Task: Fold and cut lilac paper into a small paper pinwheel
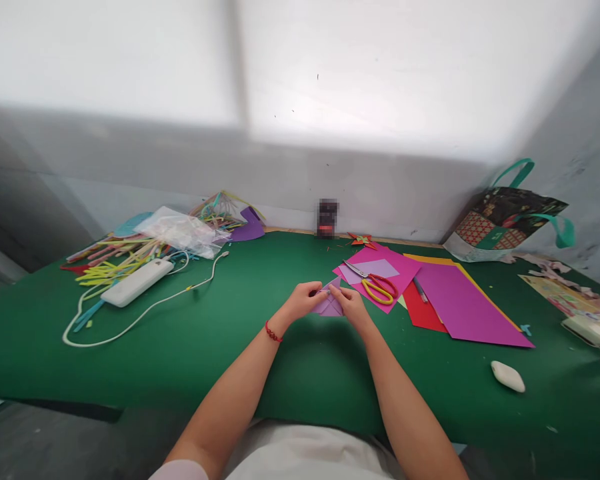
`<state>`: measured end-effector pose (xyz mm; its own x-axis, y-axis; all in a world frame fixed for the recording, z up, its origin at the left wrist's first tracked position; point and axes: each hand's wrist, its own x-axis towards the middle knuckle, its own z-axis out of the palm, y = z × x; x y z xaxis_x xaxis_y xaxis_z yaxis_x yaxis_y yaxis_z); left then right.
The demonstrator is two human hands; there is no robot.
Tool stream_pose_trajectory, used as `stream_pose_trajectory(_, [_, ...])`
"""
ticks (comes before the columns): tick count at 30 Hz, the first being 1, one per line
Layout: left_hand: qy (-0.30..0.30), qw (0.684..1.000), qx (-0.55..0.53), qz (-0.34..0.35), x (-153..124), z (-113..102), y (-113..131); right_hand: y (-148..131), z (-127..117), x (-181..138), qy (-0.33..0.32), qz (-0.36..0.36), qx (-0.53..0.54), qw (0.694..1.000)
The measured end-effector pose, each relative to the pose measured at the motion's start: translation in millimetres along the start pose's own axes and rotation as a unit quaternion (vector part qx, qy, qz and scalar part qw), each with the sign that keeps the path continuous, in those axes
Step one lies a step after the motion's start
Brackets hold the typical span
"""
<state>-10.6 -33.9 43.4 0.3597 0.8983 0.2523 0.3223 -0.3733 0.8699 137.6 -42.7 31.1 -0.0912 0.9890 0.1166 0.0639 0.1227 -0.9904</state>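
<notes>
Between my two hands is a small folded piece of light purple paper (331,308), raised a little over the green tabletop, with crease lines across it. My left hand (303,300) pinches its left side, thumb on top. On the right side my right hand (354,308) grips it the same way, the thumbs close together. Fingers under the paper are hidden. Just right of my hands, scissors (377,288) with red and yellow handles lie on a magenta sheet (403,270) and a pale lilac sheet (385,268).
Purple, red and orange sheets (473,303) and a pen (420,290) lie to the right, beyond them a bag (505,223). A white case (507,377) sits near the right front. A white power strip (137,282) with cable and paper strips (115,267) occupy the left.
</notes>
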Motion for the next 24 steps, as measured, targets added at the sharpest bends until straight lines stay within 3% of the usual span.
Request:
stream_pose_trajectory(6, [0.002, 1.0, -0.003, 0.008, -2, 0, 3, -4, 0, -3, 0.021, -0.027, -0.013, 0.999])
stream_pose_trajectory(14, [0.021, 1.0, -0.02, -0.01, -2, 0, 9, -3, 1, 0, -0.011, 0.033, 0.045, 0.998])
stream_pose_trajectory(19, [-0.042, 0.994, -0.093, -0.036, 0, -1, 6, 1, -1, 0, -0.09, 0.127, 0.066, 0.986])
stream_pose_trajectory(22, [-0.069, 0.991, -0.103, -0.052, 0, -1, 2, 3, -2, 0, -0.114, 0.125, 0.049, 0.984])
stream_pose_trajectory(24, [-0.066, 0.991, -0.104, -0.056, 1, 0, -1, 3, -2, 1, -0.096, 0.105, 0.038, 0.989])
